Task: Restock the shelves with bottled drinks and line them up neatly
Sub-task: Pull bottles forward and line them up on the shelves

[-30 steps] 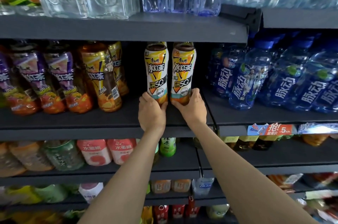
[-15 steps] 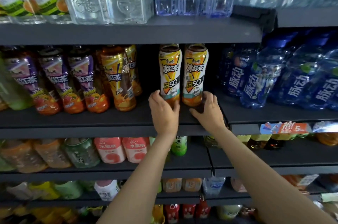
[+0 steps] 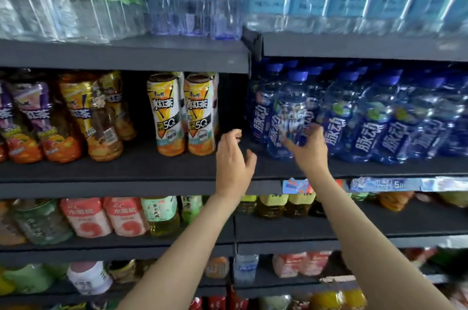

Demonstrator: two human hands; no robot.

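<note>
Two yellow-and-white iced tea bottles (image 3: 166, 117) (image 3: 201, 117) stand upright side by side on the dark middle shelf (image 3: 126, 170). My left hand (image 3: 234, 157) hovers just right of them with loosely curled fingers and holds nothing. My right hand (image 3: 307, 148) has reached into the bay to the right, where its fingers and thumb curl round the lower part of a blue drink bottle (image 3: 288, 109) at the front left of a packed row of blue bottles (image 3: 379, 127). The image is blurred by motion.
Purple and orange tea bottles (image 3: 76, 117) fill the left of the middle shelf, with a gap beside the yellow pair. Clear water bottles (image 3: 190, 0) stand on the shelf above. Pink, green and yellow drinks (image 3: 121, 216) line the lower shelves. A shelf divider (image 3: 249, 56) separates the two bays.
Both hands let go of the two iced tea bottles and moved right. My right hand now grips a blue bottle in the neighbouring bay. The view shifted right and closer.
</note>
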